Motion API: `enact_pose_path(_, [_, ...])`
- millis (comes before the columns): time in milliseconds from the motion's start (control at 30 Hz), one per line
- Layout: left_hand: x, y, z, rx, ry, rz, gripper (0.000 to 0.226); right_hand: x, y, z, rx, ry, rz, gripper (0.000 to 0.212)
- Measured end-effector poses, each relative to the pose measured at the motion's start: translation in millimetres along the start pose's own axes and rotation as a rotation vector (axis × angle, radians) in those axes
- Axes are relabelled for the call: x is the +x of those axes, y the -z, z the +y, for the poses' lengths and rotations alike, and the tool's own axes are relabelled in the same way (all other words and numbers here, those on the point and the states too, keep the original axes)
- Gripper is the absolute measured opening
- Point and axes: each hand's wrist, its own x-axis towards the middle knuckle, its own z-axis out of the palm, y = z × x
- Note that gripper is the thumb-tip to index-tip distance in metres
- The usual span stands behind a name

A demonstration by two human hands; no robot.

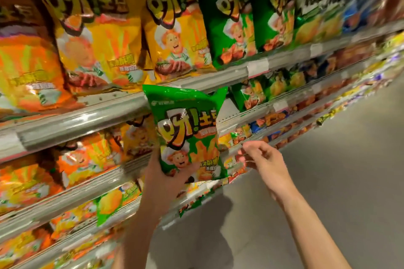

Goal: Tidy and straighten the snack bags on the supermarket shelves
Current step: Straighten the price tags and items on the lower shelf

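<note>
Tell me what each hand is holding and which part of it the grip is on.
The left hand holds a green snack bag upright by its bottom edge, thumb across the front. The right hand holds nothing; its fingers hang loosely curled beside the bag.

Left hand (166, 178) raised on a bare forearm, fingers and thumb curled around the lower end of a green snack bag (188, 129), holding it upright. Right hand (265, 159) extended forward on a straight bare arm, holding nothing, fingers loosely curled, fingertips (246, 148) pointing left toward the bag.
</note>
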Motion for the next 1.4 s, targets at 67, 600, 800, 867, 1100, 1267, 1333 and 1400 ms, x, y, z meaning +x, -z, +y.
enact_pose_path(67, [11,-19,3,0.02,-0.015,-0.036,0.055,13,15,1,-0.034,0.007,-0.022,0.01])
enact_pose_path(600, [70,-181,-17,0.121,0.106,-0.157,0.073,121,119,26,-0.021,-0.139,-0.297,0.049])
enact_pose_path(800, [70,-238,-7,0.081,0.219,-0.052,0.058,168,149,43,-0.028,-0.168,-0.466,0.071])
enact_pose_path(867, [70,-245,-11,0.081,0.255,-0.011,0.055,178,146,45,-0.036,-0.145,-0.541,0.048])
enact_pose_path(1100, [85,-247,-6,0.083,0.258,0.15,0.046,191,126,40,-0.221,0.008,-0.67,0.023])
enact_pose_path(1267, [97,-226,-1,0.111,0.337,0.074,0.062,206,102,34,-0.185,0.048,-0.598,0.031])
enact_pose_path(1333, [98,-216,7,0.152,0.35,0.09,0.087,213,93,30,-0.144,0.056,-0.573,0.031])
enact_pose_path(1400, [101,-202,8,0.217,0.282,0.211,0.075,223,85,29,-0.147,0.079,-0.557,0.02])
